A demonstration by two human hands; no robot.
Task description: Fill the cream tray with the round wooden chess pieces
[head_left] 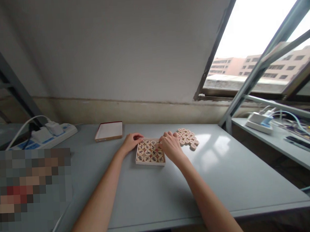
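Note:
A small square box [149, 162] sits on the grey table [153, 194], filled with several round wooden game discs [149, 151] that bear dark and red marks. My left hand [131, 141] rests curled against the box's far left corner. My right hand [171, 145] is at the box's right edge, its fingers bent and pinched over the discs there; what they hold is hidden. A loose pile of the same wooden discs [188, 137] lies just right of my right hand.
The box's lid [109, 130], red-edged with a white inside, lies upturned at the back left. A white power strip with plugs [46, 135] sits far left. A second table with chargers and cables [263, 121] stands right, under an open window.

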